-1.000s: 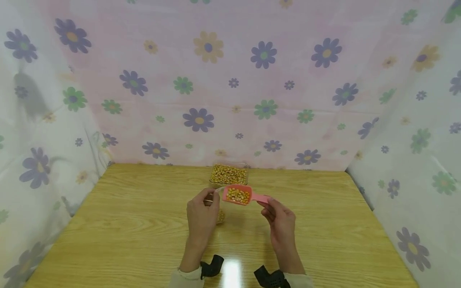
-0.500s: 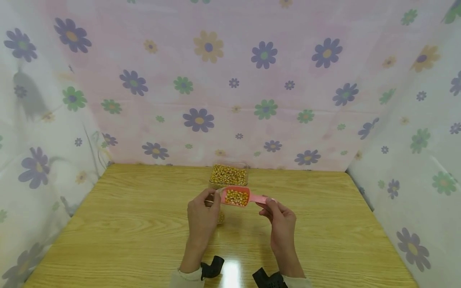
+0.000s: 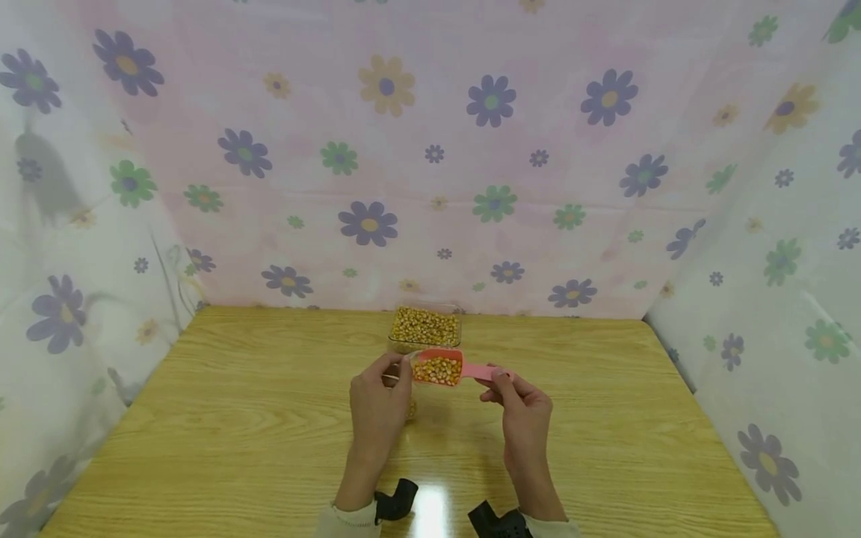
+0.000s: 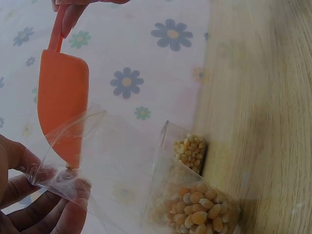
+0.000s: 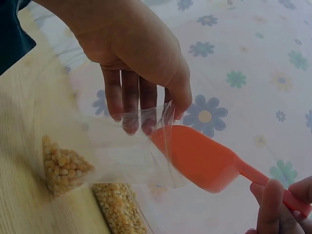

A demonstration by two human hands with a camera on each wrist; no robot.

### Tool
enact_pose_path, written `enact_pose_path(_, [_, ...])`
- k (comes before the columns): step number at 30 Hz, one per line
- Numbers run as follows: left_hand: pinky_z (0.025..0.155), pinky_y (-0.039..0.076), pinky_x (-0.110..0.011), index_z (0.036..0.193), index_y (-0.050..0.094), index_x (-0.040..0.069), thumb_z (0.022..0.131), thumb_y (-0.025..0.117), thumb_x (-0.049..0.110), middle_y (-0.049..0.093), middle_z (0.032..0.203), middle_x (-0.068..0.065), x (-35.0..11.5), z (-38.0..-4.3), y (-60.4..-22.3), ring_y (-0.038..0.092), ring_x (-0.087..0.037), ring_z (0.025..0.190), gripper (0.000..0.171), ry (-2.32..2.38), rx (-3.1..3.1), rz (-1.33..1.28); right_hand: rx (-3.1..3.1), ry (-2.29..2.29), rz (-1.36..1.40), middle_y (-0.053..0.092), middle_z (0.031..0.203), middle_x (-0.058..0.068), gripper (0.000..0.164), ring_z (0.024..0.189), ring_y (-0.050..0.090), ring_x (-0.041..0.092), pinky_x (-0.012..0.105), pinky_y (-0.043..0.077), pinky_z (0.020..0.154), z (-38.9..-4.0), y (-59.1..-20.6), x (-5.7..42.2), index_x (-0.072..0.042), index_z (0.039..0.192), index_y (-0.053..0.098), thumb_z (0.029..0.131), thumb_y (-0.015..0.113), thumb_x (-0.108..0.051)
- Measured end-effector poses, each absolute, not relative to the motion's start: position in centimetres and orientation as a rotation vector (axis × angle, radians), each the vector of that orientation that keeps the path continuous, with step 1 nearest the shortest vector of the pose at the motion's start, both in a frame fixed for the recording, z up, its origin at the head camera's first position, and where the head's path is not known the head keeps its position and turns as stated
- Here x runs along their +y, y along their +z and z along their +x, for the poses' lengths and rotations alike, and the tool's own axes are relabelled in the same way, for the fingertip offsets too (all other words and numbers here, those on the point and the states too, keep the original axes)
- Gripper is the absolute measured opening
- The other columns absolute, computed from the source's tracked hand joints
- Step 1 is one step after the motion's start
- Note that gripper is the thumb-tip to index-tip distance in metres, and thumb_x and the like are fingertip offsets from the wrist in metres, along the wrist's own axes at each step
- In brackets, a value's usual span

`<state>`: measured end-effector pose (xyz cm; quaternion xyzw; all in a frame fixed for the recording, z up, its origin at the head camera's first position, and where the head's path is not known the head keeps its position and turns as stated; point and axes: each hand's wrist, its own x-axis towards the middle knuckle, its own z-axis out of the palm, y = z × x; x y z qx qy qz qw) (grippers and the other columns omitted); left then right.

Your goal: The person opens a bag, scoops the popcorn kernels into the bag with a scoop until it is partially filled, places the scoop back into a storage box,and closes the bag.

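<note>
My left hand [image 3: 380,400] pinches the rim of a clear plastic bag [image 5: 122,156] between thumb and fingers. Corn kernels [image 4: 200,212] fill the bottom of that bag. A coral-pink scoop [image 5: 197,158] is in my right hand [image 3: 528,422], which grips it by the handle. Loaded with yellow corn kernels [image 3: 439,370], the scoop stays nearly level, its front lip inside the bag's mouth beside the left fingertips. In the head view the left hand hides most of the bag.
Behind the hands, a rectangular clear container [image 3: 402,347] full of corn kernels stands toward the back edge of the wood-grain table [image 3: 269,418]. Flower-printed cloth [image 3: 430,224] hangs behind the table and along both sides.
My right hand has shifted the scoop slightly left, bringing its lip further into the bag's mouth. The left hand stays nearly still on the bag.
</note>
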<state>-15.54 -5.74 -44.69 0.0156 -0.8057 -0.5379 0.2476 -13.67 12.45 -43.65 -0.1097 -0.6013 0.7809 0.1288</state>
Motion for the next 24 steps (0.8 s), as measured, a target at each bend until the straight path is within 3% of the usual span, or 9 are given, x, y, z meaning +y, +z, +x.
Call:
enact_pose_path(15, [0.057, 0.057, -0.029, 0.088, 0.078, 0.005, 0.097, 0.067, 0.013, 0.073, 0.074, -0.006, -5.69, -15.53, -44.77, 0.067, -0.011, 0.059, 0.016, -1.435, -2.196, 0.021, -1.846, 2.147, -0.269, 0.078, 0.08, -0.002, 0.031, 0.061, 0.068, 0.01, 0.029, 0.05, 0.093, -13.37, -43.39, 12.44, 0.013, 0.108, 0.073, 0.101, 0.065, -0.017])
enact_pose_path(24, [0.056, 0.056, -0.028, 0.087, 0.077, 0.007, 0.097, 0.067, 0.012, 0.072, 0.073, -0.006, -5.69, -15.55, -44.77, 0.067, -0.011, 0.059, 0.015, -1.433, -2.202, 0.03, -1.838, 2.146, -0.258, 0.078, 0.082, -0.001, 0.031, 0.061, 0.067, 0.011, 0.028, 0.052, 0.091, -13.37, -43.3, 12.46, 0.012, 0.108, 0.073, 0.101, 0.066, -0.017])
